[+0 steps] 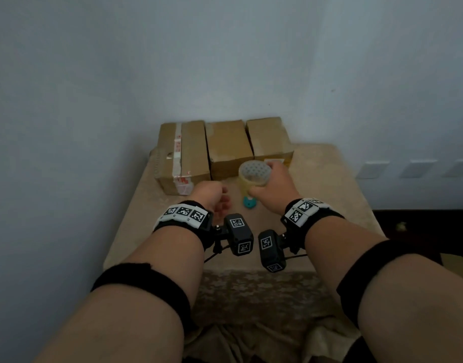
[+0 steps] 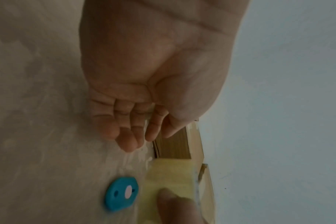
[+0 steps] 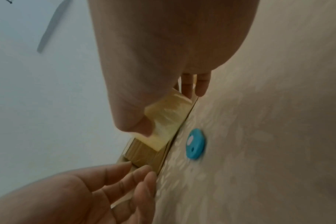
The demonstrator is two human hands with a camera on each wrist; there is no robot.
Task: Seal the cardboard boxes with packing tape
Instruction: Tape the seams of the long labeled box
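The right hand (image 1: 273, 183) has its fingers and thumb wrapped round a roll of clear packing tape (image 1: 254, 176), held up off the cloth-covered table (image 1: 329, 205) with the open core facing up. The left hand (image 1: 212, 196) holds nothing; its fingers (image 2: 125, 136) hang relaxed and lightly bent just above the cloth, near the tape roll. Between the two hands, lying flat on the cloth just under the roll, is a small blue tape cutter (image 1: 249, 202).

Beyond the hands, along the far edge of the table against the wall, three cardboard boxes stand side by side, touching. The left box (image 1: 183, 155) carries a strip of old white tape with red marks down its top and front. The middle box (image 1: 229, 148) sits straight behind the roll, and the right box (image 1: 271, 138) is partly hidden by the right hand.
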